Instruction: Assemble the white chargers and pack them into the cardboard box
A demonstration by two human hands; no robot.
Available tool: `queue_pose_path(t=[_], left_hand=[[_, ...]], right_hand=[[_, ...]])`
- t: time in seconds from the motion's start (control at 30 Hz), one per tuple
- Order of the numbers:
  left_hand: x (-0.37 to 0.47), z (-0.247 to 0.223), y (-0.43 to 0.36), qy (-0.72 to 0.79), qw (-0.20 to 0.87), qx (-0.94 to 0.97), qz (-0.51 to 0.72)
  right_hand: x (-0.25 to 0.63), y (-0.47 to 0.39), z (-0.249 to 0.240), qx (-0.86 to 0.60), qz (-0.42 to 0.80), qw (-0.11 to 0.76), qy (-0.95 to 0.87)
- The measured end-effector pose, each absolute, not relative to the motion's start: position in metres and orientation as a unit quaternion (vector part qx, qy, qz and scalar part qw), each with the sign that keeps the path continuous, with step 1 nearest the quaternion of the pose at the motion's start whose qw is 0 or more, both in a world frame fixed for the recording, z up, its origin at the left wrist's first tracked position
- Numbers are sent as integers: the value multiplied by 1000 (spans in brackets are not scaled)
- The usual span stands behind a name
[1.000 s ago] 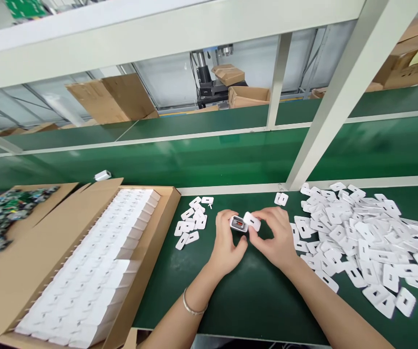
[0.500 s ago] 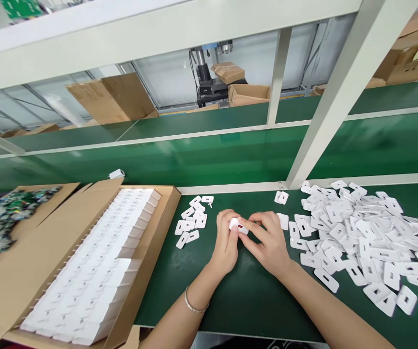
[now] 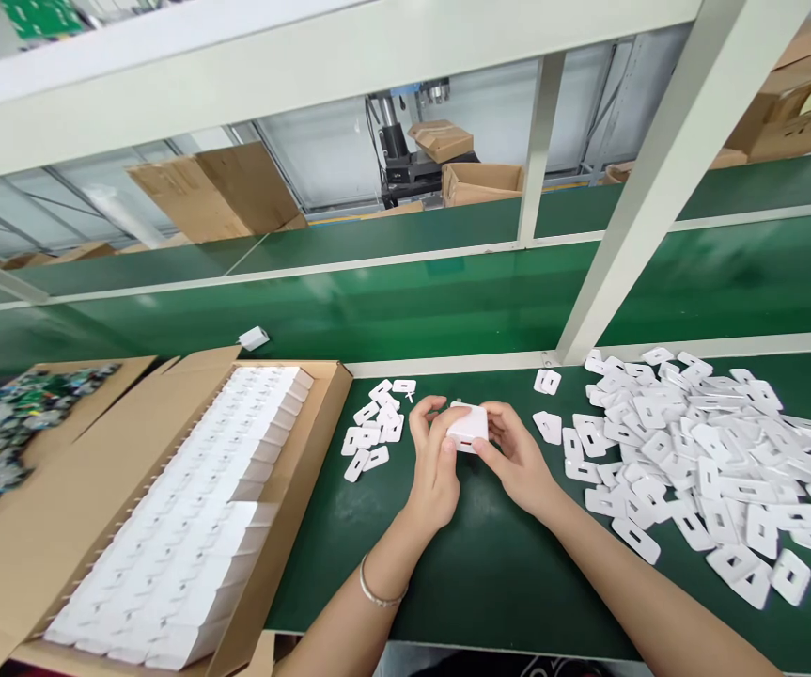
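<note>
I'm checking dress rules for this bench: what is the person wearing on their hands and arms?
Both the left hand and the right hand are ungloved. A thin, silvery bracelet circles the left wrist; none shows on the right. No sleeves cover the visible forearms, and no rings can be made out.

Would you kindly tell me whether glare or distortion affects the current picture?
Head view: pale, soft reflections on the glossy green panel; head view: the thick white post slants, and lens distortion probably contributes; head view: the held white casing is bright, its top showing little detail.
</note>
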State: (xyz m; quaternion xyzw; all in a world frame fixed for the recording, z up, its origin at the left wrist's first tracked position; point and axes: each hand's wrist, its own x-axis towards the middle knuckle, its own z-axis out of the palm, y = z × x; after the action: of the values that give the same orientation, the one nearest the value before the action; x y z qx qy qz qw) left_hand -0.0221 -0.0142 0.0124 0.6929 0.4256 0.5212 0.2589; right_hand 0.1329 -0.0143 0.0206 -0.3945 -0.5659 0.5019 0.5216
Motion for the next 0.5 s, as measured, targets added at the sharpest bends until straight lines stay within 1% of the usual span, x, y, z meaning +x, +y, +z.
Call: queue_pose_path(t=[0.17,0.37,0.5], left_hand=[[-29,18,-9,382,267,737,489],[-22,20,-13,395,276,708,516],[-19,18,-13,376,279,700,540]], right_hand=[[137,-14,23,-386,453,541,-594],[134,-16,25,-418,432,537,-592],[135,-17,28,-440,372,538,-615]])
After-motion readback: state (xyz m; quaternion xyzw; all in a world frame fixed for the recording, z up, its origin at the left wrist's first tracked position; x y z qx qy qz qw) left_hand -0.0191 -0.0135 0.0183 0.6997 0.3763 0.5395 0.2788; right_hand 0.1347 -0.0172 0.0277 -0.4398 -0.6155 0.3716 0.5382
